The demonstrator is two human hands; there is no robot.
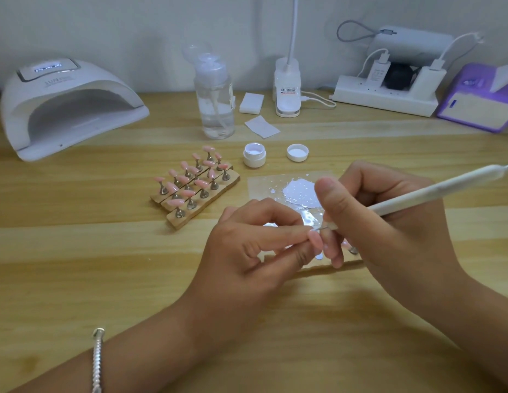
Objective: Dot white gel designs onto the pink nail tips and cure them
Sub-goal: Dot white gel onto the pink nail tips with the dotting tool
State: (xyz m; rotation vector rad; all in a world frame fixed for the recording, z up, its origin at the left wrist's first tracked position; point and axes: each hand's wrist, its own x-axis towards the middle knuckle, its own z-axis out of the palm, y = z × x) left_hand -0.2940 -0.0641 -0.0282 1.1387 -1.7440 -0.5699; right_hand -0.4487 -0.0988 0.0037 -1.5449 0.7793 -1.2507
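While the left hand (247,245) pinches the pink nail tip (315,240), the right hand (389,217), its grip around the dotting pen (434,191), should touch down lightly, steadily.

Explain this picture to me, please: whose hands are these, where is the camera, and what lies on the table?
No machine: a person works with bare hands. The single picture comes from a camera worn on the head, looking down. The left hand pinches a pink nail tip; the right hand holds a white dotting tool like a pen, its point at that tip. On the wooden table stand more pink tips on small stands, an open jar of white gel, its lid beside it, a sheet smeared with white gel, and a curing lamp far left.
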